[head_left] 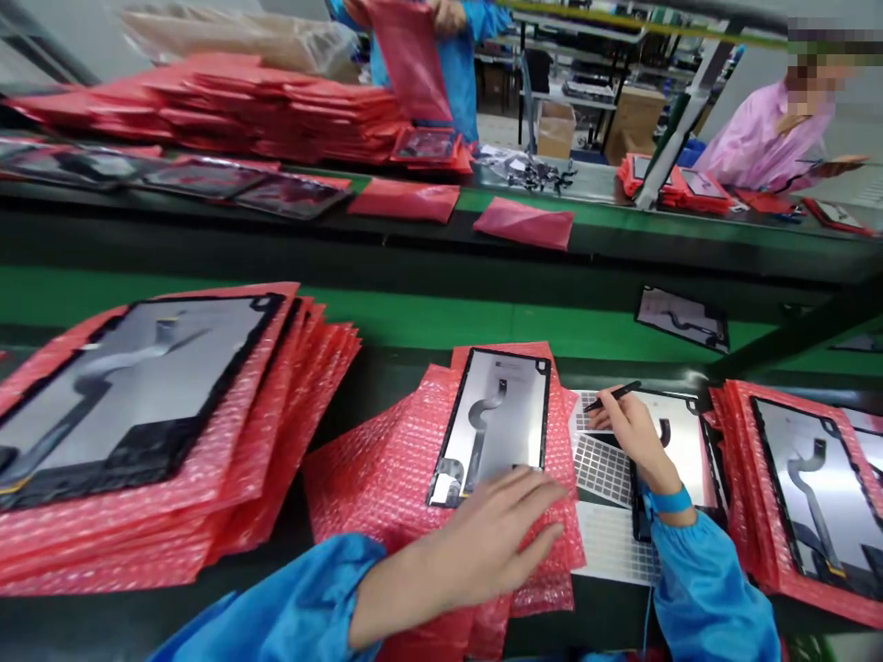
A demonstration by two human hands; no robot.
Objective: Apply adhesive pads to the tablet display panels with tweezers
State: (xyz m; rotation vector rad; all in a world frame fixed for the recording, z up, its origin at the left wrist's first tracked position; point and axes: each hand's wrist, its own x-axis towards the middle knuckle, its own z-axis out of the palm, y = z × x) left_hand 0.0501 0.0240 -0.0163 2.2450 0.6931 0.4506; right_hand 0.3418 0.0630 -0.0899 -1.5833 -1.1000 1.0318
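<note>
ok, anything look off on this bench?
Mildly: the red bags under the middle screen fan out at different angles, unlike the tidier stack at right. Farther back, small black parts lie in a loose heap. No damage or spill that I can see.

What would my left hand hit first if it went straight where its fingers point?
Your left hand would likely reach the white grid sheets on its right first, though it might pass above; height is unclear.

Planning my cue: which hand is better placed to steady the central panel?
Probably the left hand: it's at the near end of the central panel; the right hand holds a black tool.
</note>
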